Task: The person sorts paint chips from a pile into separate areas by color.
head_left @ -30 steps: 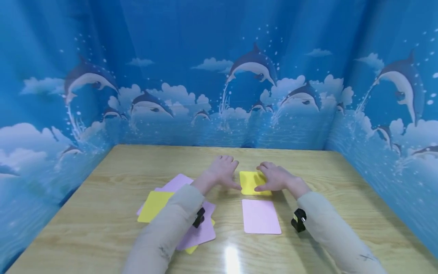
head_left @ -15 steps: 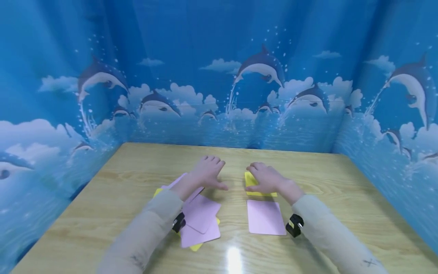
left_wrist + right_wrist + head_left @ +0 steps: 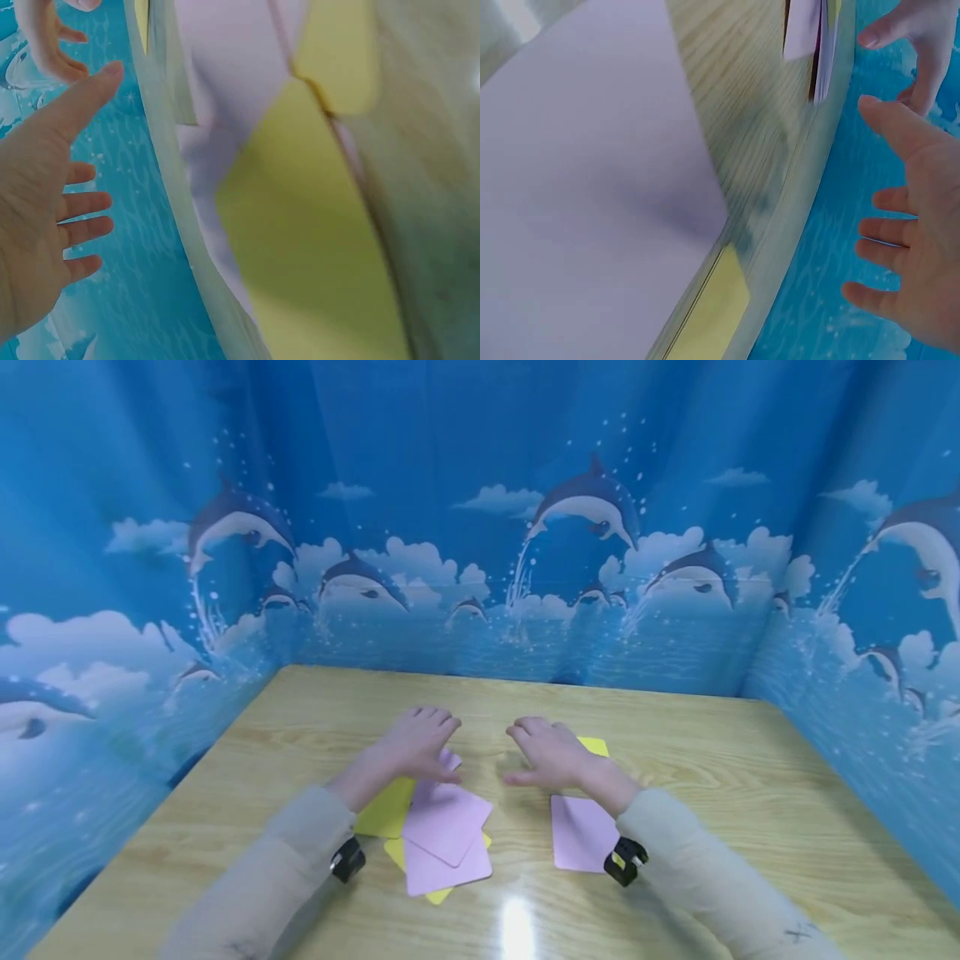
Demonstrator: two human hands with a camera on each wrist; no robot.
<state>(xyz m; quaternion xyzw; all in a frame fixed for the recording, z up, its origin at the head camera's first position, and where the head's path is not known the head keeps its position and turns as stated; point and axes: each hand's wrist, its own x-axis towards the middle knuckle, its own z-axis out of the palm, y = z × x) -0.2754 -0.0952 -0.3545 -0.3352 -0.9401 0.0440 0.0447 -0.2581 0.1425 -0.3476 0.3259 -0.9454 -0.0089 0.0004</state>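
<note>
Over a loose pile of lilac cards (image 3: 450,822) and yellow cards (image 3: 388,814), my left hand (image 3: 412,747) hovers with fingers spread and nothing held. In the left wrist view its palm side shows, thumb (image 3: 94,94) pointing away from the other fingers. My right hand (image 3: 551,756) is held in the air too, palm down, its fingers relaxed around nothing. Beneath its wrist and sleeve lie a single lilac card (image 3: 577,839) and, farther back, a yellow card (image 3: 596,746), both partly covered by the arm.
The wooden table (image 3: 675,735) is bordered at the back and sides by a blue curtain (image 3: 480,527) printed with dolphins. A black wrist camera (image 3: 347,860) sits on the left sleeve, and another wrist camera (image 3: 626,860) on the right.
My left hand has moved left, over the pile. The right hand has drifted left off the yellow card. The head view has turned slightly left; the separate lilac and yellow cards stay where they lay.
</note>
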